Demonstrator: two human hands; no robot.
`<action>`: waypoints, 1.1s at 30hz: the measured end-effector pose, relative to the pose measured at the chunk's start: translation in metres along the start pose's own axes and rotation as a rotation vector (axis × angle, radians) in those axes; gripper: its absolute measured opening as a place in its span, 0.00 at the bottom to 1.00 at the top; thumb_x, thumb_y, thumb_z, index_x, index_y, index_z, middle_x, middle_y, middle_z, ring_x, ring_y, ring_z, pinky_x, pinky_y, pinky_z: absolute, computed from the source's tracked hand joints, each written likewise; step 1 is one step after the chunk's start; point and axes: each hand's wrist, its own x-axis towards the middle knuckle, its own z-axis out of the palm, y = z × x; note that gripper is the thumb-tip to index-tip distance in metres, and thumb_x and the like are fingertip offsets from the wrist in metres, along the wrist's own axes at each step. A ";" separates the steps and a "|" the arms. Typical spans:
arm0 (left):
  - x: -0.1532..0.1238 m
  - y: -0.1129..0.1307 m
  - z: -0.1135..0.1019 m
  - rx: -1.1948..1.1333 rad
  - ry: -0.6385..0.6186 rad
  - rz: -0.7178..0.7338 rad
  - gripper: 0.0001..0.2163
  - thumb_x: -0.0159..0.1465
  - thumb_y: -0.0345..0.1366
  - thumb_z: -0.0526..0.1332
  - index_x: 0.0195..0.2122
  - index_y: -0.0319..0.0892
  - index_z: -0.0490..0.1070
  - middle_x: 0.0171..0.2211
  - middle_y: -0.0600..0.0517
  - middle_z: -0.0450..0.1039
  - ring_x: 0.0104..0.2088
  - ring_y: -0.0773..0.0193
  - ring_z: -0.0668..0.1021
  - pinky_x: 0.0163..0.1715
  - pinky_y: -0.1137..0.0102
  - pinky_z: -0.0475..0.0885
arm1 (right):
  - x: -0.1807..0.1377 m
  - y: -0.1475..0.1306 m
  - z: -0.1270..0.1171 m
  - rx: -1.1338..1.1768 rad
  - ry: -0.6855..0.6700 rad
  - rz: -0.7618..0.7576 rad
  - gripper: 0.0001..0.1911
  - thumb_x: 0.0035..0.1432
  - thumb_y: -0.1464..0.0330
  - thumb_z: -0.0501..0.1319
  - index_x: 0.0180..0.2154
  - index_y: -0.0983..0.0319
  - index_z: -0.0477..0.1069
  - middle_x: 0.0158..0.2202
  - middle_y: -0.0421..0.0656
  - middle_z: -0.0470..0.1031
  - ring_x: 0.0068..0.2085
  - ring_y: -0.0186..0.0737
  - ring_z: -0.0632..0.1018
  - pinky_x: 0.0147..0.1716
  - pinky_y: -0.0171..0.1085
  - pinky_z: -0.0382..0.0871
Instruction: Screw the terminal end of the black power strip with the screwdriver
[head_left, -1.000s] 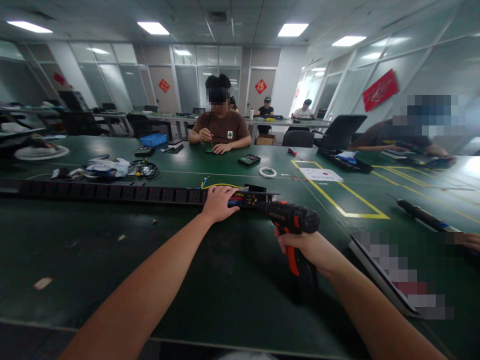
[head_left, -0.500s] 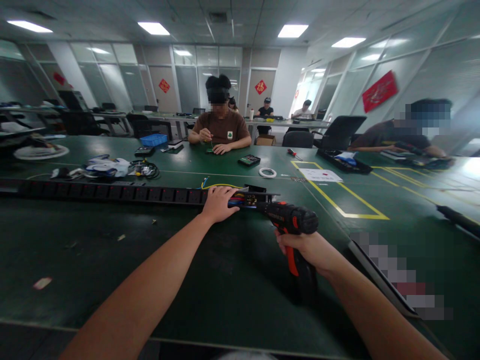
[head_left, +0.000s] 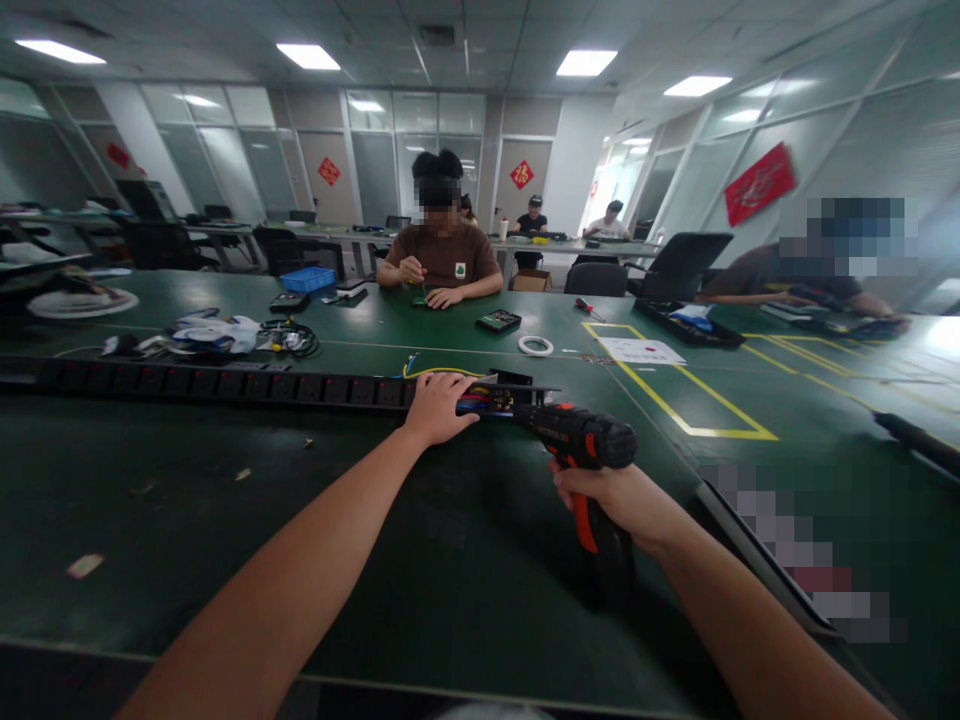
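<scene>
A long black power strip [head_left: 225, 385] with several red-lit sockets lies across the green table [head_left: 187, 500]. My left hand [head_left: 439, 407] is closed over its right end, where coloured wires [head_left: 474, 403] and an opened section show. My right hand [head_left: 619, 497] grips the handle of a black and orange electric screwdriver [head_left: 581, 445], whose tip points left into that opened end.
A person in a brown shirt [head_left: 442, 258] works across the table; another sits at the right [head_left: 787, 275]. A wire bundle [head_left: 289, 338], white tape roll [head_left: 535, 345], small devices [head_left: 498, 320], a paper sheet [head_left: 641, 349] and yellow floor-tape markings [head_left: 675, 405] lie beyond. A flat dark panel [head_left: 757, 550] rests at my right.
A dark tool at the far right edge has shifted away to the right. My hands, the screwdriver and the power strip have hardly moved.
</scene>
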 end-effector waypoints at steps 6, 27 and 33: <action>0.000 0.000 0.000 0.000 0.004 0.000 0.29 0.62 0.52 0.68 0.62 0.49 0.69 0.59 0.47 0.73 0.60 0.47 0.71 0.62 0.51 0.57 | 0.002 0.002 -0.001 0.006 -0.002 0.006 0.06 0.48 0.68 0.65 0.32 0.60 0.73 0.23 0.37 0.73 0.26 0.38 0.72 0.29 0.37 0.64; 0.000 -0.001 0.003 -0.010 0.005 -0.009 0.29 0.62 0.51 0.68 0.63 0.51 0.69 0.60 0.47 0.72 0.61 0.45 0.70 0.63 0.50 0.56 | -0.004 -0.006 0.002 0.020 0.004 0.028 0.06 0.48 0.67 0.66 0.31 0.61 0.74 0.22 0.38 0.74 0.27 0.38 0.73 0.29 0.36 0.64; 0.000 -0.001 0.001 -0.009 -0.006 -0.008 0.29 0.62 0.52 0.68 0.63 0.50 0.69 0.60 0.47 0.72 0.61 0.45 0.71 0.63 0.50 0.57 | -0.004 -0.004 0.000 0.011 -0.005 0.012 0.06 0.49 0.66 0.67 0.31 0.61 0.75 0.24 0.38 0.75 0.28 0.38 0.73 0.30 0.37 0.65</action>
